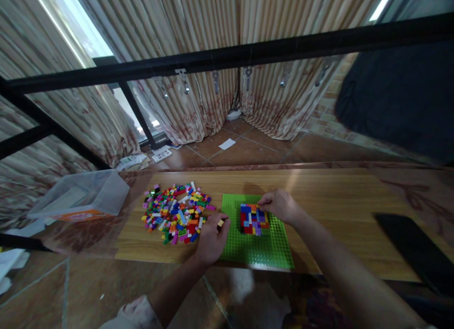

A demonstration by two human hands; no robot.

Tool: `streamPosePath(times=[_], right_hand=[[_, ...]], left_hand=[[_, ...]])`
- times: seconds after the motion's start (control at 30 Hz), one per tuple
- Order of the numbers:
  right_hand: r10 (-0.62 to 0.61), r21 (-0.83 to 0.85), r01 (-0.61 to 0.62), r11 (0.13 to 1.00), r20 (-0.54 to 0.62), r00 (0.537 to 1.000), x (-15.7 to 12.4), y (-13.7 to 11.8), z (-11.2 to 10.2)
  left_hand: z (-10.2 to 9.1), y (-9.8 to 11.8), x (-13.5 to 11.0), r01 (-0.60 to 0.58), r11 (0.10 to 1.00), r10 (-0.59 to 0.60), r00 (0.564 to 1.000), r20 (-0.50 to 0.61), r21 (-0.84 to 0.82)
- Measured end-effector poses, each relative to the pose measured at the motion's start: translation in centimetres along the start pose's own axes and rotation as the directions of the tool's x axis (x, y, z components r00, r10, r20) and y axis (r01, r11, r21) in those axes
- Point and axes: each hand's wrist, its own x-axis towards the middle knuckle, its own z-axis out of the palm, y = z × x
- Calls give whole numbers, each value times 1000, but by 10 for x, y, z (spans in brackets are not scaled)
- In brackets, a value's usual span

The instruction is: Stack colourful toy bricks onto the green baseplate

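My left hand (212,239) pinches a small tan toy brick (220,223) between thumb and fingers, over the left edge of a green baseplate (276,253). On that plate stands a block of multicoloured toy bricks (253,220), mostly red, blue, purple and orange. The fingers of my right hand (279,205) are closed together at the block's upper right corner, touching it or just above. Whether a brick is between those fingertips is hidden. Left of the plate, close to my left hand, lies a loose heap of small coloured bricks (177,210).
The wooden table (329,196) bears everything. A black flat object (407,244) lies at its right end. A clear plastic bin (102,191) stands beyond the left end. A black metal bar (220,59) crosses before striped curtains (198,26). Papers lie on the tiled floor.
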Motion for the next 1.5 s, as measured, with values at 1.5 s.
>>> streamPosePath(times=[1.5], right_hand=[[267,258,-191,947,-305,914,-70,15,-11]], left_hand=[[-9,33,1,356,776,-364,927,91,-521]])
